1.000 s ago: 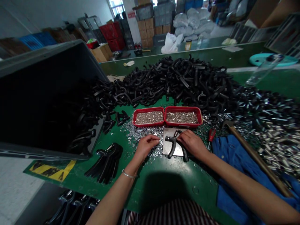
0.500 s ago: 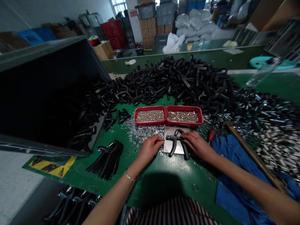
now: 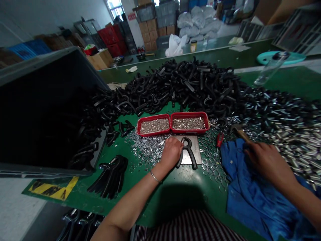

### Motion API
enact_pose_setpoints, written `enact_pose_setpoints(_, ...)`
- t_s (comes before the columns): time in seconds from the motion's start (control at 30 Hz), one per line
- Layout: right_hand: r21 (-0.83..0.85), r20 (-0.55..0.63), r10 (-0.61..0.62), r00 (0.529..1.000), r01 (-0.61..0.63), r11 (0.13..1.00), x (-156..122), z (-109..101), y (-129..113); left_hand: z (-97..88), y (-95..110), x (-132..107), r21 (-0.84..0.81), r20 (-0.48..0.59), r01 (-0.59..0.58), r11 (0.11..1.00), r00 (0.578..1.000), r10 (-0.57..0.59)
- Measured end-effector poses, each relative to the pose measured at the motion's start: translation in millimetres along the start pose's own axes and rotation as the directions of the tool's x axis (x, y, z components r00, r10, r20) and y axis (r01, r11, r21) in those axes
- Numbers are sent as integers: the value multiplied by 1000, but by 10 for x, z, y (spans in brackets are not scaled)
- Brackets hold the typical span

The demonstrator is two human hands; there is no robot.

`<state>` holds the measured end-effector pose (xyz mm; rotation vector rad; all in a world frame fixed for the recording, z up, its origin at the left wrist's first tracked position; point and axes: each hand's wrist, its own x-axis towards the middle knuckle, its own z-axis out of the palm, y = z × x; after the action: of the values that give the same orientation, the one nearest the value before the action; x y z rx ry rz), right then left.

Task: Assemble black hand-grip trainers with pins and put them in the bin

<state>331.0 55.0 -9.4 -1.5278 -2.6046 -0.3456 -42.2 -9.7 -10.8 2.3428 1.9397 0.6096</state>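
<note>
My left hand (image 3: 172, 152) is closed around the left side of a black hand grip exerciser (image 3: 191, 156), which lies on a small metal plate (image 3: 198, 149). Its two handles spread toward me, and my fingers cover part of the left one. To the right, my right hand (image 3: 269, 164) is wrapped round the wooden handle of a hammer (image 3: 242, 134), whose head points away among the loose parts. The hammer rests over a blue cloth (image 3: 247, 197). Between the plate and the cloth lies a red-handled screwdriver (image 3: 220, 139).
Two red trays (image 3: 153, 134) of small metal pins stand behind the plate, among scattered rings (image 3: 213, 167). Black handles (image 3: 175, 83) are heaped behind. A grey crate (image 3: 99, 147) lies tipped at left, near stacked grip exercisers (image 3: 110, 177). Metal cylinders (image 3: 298, 147) are piled at right.
My right hand has left the hand grip exerciser and moved right onto the hammer handle. My left hand has moved in and taken hold of the exerciser. The view has shifted slightly.
</note>
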Motion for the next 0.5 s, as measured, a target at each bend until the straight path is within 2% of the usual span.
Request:
enact_pose_setpoints(0.07,-74,31,36,999,-34,997,-31,13,53,4,5,-14,2,0,-3,1000,1000,3)
enact_pose_setpoints(0.23,-126,64,156,986,-147,981,-2,20,134,32,-6,-21,15,12,-7,1000,1000,7)
enact_pose_setpoints(0.4,-21,237,170,956,-170,985,81,101,293,54,-9,6,192,61,-203,960,979,194)
enact_pose_setpoints(0.5,52,243,138,960,-156,986,136,136,391,58,-24,20,241,92,-275,931,961,260)
